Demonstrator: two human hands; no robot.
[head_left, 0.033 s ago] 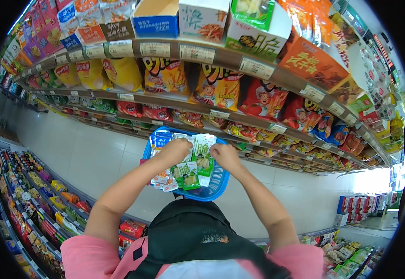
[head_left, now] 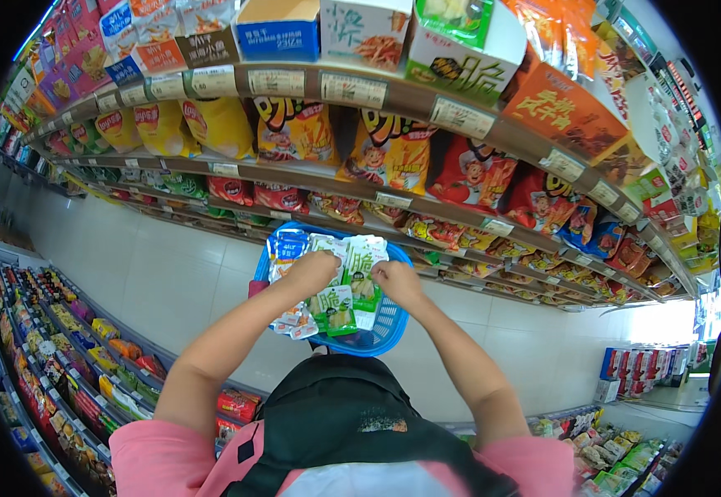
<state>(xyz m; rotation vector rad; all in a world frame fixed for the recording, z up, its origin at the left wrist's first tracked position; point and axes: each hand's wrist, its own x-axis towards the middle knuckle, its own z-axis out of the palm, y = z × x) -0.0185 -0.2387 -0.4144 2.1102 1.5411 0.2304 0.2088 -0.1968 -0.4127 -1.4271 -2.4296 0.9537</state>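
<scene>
A blue plastic basket (head_left: 393, 325) is in front of my body, filled with small snack packets. My left hand (head_left: 314, 272) is closed above its middle, fingertips at the left edge of a tall green-and-white snack packet (head_left: 364, 282). At the opposite edge of that packet, my right hand (head_left: 398, 282) is curled in a pinch. Below my left hand lies a smaller green snack packet (head_left: 333, 310). A blue-and-white packet (head_left: 287, 248) lies on the basket's left side, with orange-and-white packets (head_left: 296, 321) toward the near left.
Beyond the basket, a curved-looking store shelf (head_left: 311, 171) carries chip bags, and its top tier holds open snack boxes (head_left: 278, 35). Another stocked shelf (head_left: 87, 364) runs along the left. Pale tiled floor (head_left: 170, 265) lies between. Stacked boxes (head_left: 638, 369) stand at the right.
The view has shifted very slightly. Both hands keep nearly the same places at the packet.
</scene>
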